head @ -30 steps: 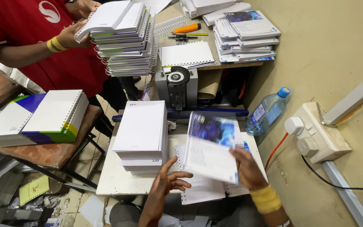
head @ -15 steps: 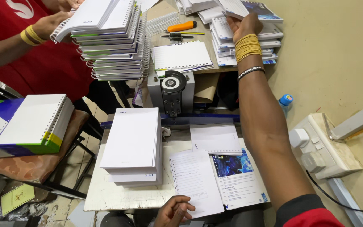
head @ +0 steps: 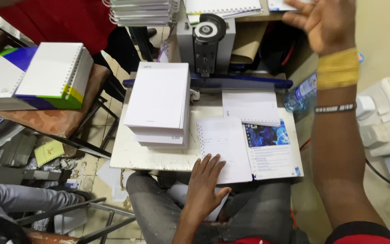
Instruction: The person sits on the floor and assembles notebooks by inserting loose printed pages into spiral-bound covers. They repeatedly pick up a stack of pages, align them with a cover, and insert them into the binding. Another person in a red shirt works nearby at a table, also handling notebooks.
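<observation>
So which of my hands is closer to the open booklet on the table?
Left. The left hand rests with its fingers on the open booklet's lower edge. The right hand is raised, open and empty, far beyond it, near the binding machine.

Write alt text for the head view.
A person's left hand presses on an open punched booklet on a small white table, while the right hand is raised, open and empty. A stack of white paper sits beside a binding machine.

Head view, steeply down, close over table [head: 159, 158]
</observation>
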